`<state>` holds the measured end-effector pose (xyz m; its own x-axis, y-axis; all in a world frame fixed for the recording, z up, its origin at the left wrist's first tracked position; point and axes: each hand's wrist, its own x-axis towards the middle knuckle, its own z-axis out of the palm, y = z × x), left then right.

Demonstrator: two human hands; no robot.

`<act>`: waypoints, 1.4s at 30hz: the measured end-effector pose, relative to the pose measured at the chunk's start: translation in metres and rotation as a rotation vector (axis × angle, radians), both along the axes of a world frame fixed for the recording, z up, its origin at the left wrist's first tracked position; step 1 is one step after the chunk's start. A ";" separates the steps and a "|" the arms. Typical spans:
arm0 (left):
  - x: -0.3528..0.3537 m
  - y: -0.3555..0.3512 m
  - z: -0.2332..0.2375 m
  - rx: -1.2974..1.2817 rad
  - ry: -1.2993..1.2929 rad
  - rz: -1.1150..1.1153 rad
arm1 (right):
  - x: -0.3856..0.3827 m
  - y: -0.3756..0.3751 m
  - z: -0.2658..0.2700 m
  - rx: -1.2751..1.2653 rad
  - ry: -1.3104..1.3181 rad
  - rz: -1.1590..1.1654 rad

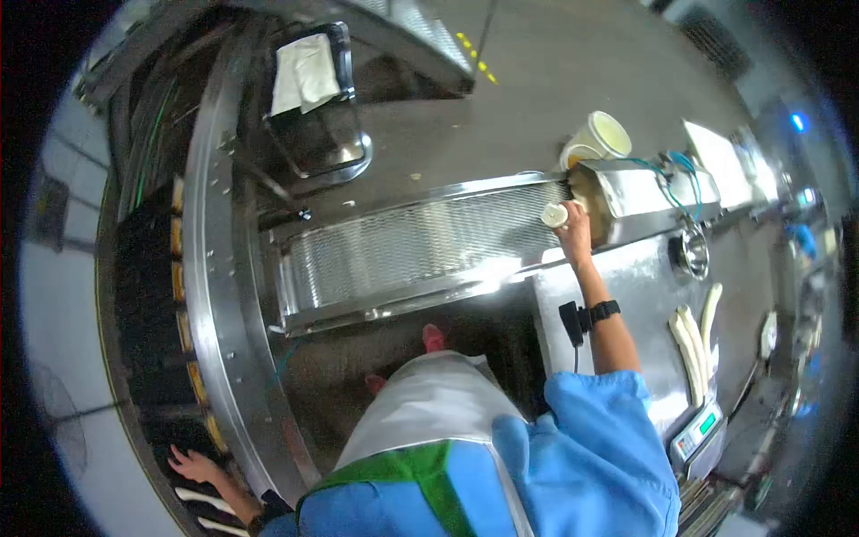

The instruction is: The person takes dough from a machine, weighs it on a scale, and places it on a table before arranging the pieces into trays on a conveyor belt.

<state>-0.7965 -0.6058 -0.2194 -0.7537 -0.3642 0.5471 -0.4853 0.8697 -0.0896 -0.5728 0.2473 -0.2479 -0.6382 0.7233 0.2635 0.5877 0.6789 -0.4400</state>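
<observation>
At the outlet end of the mesh conveyor (403, 242), my right hand (574, 231) is closed around a pale round dough piece (554, 215). Its end faces up, and the rest is partly hidden by my fingers. At lower left my left hand (192, 465) reaches over the dark baking trays (148, 358), fingers spread, holding nothing that I can see. Just below that hand, long white dough strips (201, 498) lie in the tray slots. More long dough strips (689, 349) rest on the steel table (626, 304) at right.
A metal machine housing (644, 197) sits over the conveyor's right end, a white bucket (610, 134) behind it. A steel bowl (693, 251) and digital scale (698, 434) stand at right. A steel rail (210, 295) runs beside the trays. A chair (344, 161) holds a folded cloth (304, 76).
</observation>
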 end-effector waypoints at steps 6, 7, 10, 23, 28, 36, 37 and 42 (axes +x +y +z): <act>-0.091 0.167 -0.017 0.300 0.023 -0.585 | 0.052 -0.049 0.066 -0.530 0.551 -0.052; -0.104 0.195 -0.018 0.329 0.028 -0.643 | 0.065 -0.057 0.083 -0.571 0.547 -0.073; -0.136 0.247 -0.040 0.393 0.034 -1.008 | 0.111 -0.072 0.105 -0.698 1.062 0.217; -0.089 0.425 0.003 0.702 -0.169 -1.225 | 0.303 -0.088 0.248 -0.147 1.219 -0.562; -0.102 0.410 -0.028 0.698 -0.169 -1.212 | 0.390 -0.068 0.245 0.112 0.728 -0.991; -0.091 0.432 -0.021 0.657 -0.180 -1.193 | 0.520 0.052 0.138 0.285 0.007 -1.363; -0.085 0.438 -0.015 0.654 -0.190 -1.175 | 0.522 0.060 0.116 0.316 0.021 -1.251; -0.077 0.446 -0.020 0.627 -0.270 -1.189 | 0.420 0.054 0.057 -0.042 0.088 -0.764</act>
<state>-0.8735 -0.1597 -0.2395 -0.8386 0.4413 0.3194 0.5448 0.6749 0.4977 -0.1533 0.3018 -0.1914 0.0646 0.9653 0.2530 0.8483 0.0804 -0.5235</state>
